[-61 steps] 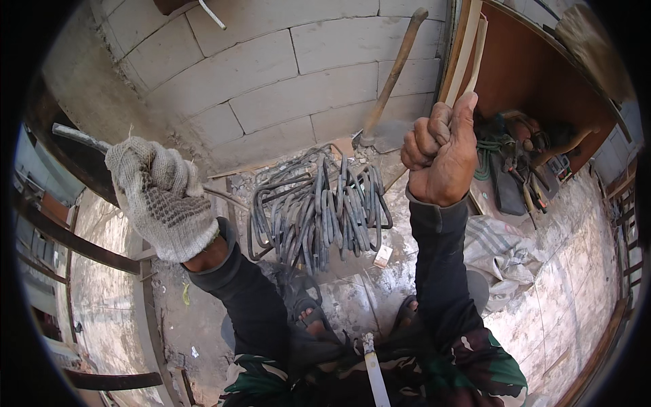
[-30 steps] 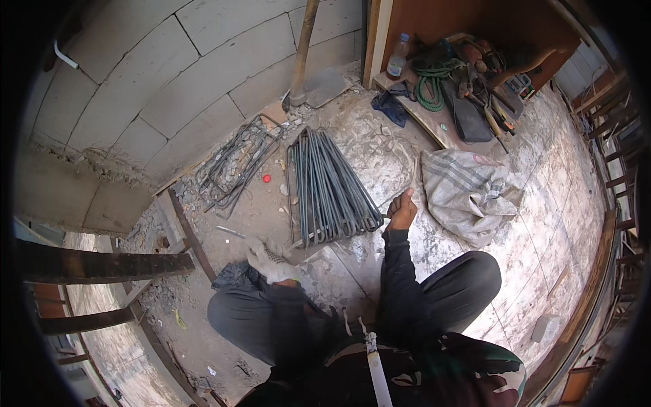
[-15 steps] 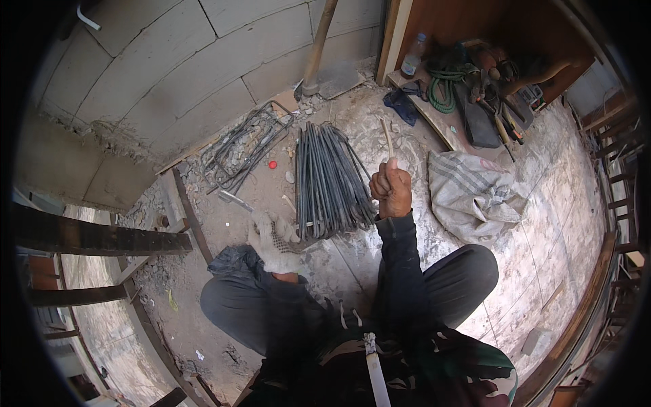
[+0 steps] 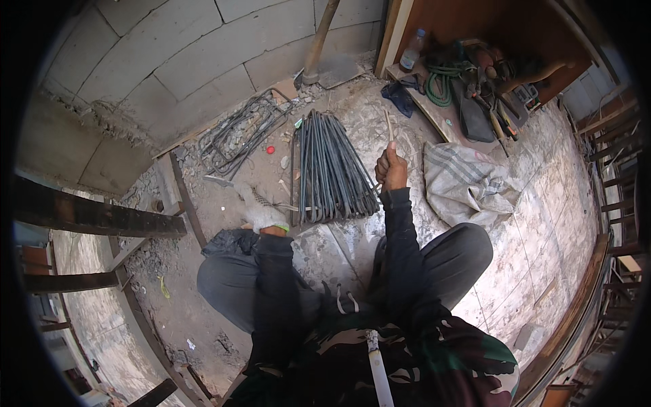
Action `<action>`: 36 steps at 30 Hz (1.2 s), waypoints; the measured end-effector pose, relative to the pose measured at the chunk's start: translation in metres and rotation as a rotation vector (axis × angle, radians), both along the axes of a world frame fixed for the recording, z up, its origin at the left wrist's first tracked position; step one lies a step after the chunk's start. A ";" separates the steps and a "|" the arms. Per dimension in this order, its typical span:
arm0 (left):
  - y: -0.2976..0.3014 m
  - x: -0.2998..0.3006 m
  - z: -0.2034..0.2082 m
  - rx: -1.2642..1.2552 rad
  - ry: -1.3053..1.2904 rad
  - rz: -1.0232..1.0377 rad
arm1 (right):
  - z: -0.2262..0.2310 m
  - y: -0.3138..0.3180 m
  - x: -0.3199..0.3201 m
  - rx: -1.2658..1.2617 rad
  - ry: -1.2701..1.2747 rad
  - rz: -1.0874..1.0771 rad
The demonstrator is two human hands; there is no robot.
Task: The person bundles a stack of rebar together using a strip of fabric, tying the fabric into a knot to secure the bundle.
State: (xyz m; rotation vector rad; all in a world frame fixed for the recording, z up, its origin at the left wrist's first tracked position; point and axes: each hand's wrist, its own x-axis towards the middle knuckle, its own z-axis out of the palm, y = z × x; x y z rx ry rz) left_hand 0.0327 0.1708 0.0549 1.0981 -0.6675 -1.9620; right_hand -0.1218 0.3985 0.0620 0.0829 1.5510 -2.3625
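My bare right hand (image 4: 392,167) is closed in a fist with the thumb up, around a thin pale stick (image 4: 388,125) that points upward. My left hand (image 4: 258,209) wears a white knitted glove with dark grip dots and is smeared by motion. A flat silvery metal tool (image 4: 218,180) juts from its far side; its kind and handle are hidden. Between and just beyond my hands lies a thick bundle of dark bent steel bars (image 4: 333,169), shaped like long stirrups. Neither hand visibly grips the bundle.
More bent bar frames (image 4: 247,139) lie by the block wall (image 4: 196,54), near a red cap (image 4: 270,149). A woven sack (image 4: 468,183) sits on the right. Tools and green rope (image 4: 441,85) rest on a board behind. Timber beams (image 4: 102,220) stand left. A cigarette (image 4: 378,366) shows below.
My left hand has shifted slightly away from me and leftward with the metal tool. My right hand, still around the stick, has moved a little farther out. The camera view has tilted slightly.
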 end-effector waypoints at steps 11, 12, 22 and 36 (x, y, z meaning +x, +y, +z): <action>0.031 -0.039 -0.004 -0.960 -0.636 -0.327 | -0.032 -0.049 -0.015 1.271 0.568 -0.044; 0.039 -0.052 -0.007 -1.068 -0.697 -0.383 | -0.047 -0.045 -0.025 1.310 0.499 0.042; 0.025 -0.052 -0.098 -0.814 -1.263 -0.473 | -0.085 -0.052 0.004 1.391 0.256 0.101; 0.021 -0.041 -0.098 -0.852 -1.026 -0.285 | -0.095 -0.031 -0.016 1.082 0.467 -0.163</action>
